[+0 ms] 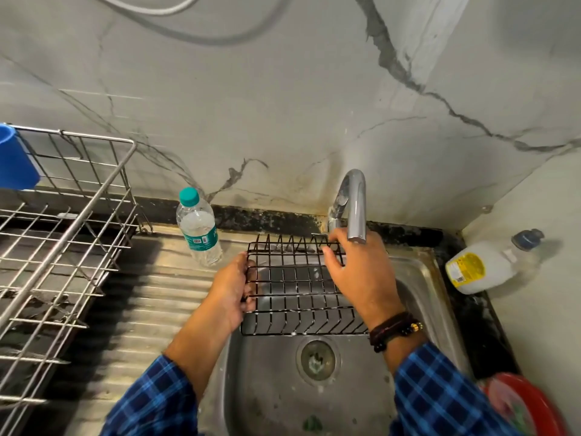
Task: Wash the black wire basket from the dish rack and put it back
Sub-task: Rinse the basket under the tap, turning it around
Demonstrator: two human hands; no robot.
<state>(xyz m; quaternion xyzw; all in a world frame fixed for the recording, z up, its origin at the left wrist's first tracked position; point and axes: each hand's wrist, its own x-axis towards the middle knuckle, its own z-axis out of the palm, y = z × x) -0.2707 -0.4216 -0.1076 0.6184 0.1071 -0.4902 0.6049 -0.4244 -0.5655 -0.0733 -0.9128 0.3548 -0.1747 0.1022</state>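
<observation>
The black wire basket is held level over the steel sink, just below the tap spout. My left hand grips its left edge. My right hand lies on the basket's far right part, fingers spread over the wires near the back rim, directly under the spout. No water stream is visible. The steel dish rack stands on the left of the counter.
A clear water bottle with a teal cap stands on the ribbed drainboard behind my left hand. A white soap bottle lies at the right. A blue cup hangs on the rack. A red plate sits bottom right.
</observation>
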